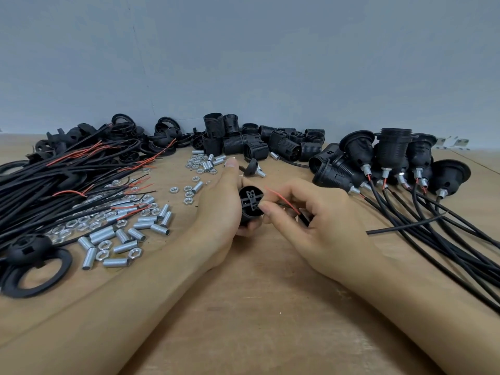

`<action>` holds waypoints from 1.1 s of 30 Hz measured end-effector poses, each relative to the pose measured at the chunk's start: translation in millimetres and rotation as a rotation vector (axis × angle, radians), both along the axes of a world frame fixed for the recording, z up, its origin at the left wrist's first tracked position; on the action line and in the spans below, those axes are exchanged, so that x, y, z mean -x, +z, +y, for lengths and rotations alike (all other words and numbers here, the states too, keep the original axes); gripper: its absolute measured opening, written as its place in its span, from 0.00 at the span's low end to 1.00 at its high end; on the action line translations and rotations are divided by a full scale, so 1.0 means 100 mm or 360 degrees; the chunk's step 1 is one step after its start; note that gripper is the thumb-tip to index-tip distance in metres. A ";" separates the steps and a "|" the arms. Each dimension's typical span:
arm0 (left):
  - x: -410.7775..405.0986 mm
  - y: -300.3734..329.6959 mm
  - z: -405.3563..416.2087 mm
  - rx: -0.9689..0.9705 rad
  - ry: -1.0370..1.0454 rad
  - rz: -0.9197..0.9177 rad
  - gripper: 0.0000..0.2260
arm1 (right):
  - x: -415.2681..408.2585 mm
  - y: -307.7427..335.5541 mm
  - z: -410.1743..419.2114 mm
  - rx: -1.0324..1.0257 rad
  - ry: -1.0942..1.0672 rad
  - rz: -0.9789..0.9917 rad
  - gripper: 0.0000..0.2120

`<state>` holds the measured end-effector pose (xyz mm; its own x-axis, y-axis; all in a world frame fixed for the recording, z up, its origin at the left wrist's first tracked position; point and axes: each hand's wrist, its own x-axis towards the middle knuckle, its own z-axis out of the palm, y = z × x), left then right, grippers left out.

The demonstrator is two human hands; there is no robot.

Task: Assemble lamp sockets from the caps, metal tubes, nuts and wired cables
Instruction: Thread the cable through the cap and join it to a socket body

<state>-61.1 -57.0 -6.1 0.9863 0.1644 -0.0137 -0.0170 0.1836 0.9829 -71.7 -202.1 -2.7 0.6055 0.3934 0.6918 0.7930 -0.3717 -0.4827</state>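
My left hand (pixel 220 204) grips a black socket body (pixel 251 205) at the table's middle, its terminal end turned towards me and the index finger sticking up. My right hand (pixel 311 212) pinches a black cable with red and black wire ends (pixel 288 205) right at that terminal end. A cap with a metal tube (pixel 253 167) lies just behind the hands. Loose metal tubes and nuts (pixel 127 231) are scattered at the left, with a bundle of wired cables (pixel 62 180) beyond them.
Bare socket bodies (pixel 259 143) are heaped at the back centre. Assembled sockets with cables (pixel 389 163) stand at the right, their cables trailing to the right edge. Black caps and rings (pixel 35 263) lie at the near left and back left. The wooden table (pixel 257 307) meets a grey wall.
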 end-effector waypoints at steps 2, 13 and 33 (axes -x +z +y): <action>0.01 0.01 -0.01 0.0049 -0.0002 0.0021 0.28 | 0.01 -0.01 0.00 -0.0061 0.0050 0.0045 0.02; -0.01 -0.01 -0.05 0.0014 0.0120 0.0048 0.29 | -0.01 -0.04 0.01 0.0017 -0.0056 -0.0043 0.04; -0.03 -0.07 -0.05 -0.0348 0.0271 -0.0082 0.32 | -0.06 0.06 -0.06 0.0113 -0.0126 -0.0033 0.02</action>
<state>-58.1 -61.8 -13.6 0.9427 0.3213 0.0897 -0.0803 -0.0424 0.9959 -66.0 -208.4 3.6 0.6225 0.3934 0.6765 0.7693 -0.4664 -0.4366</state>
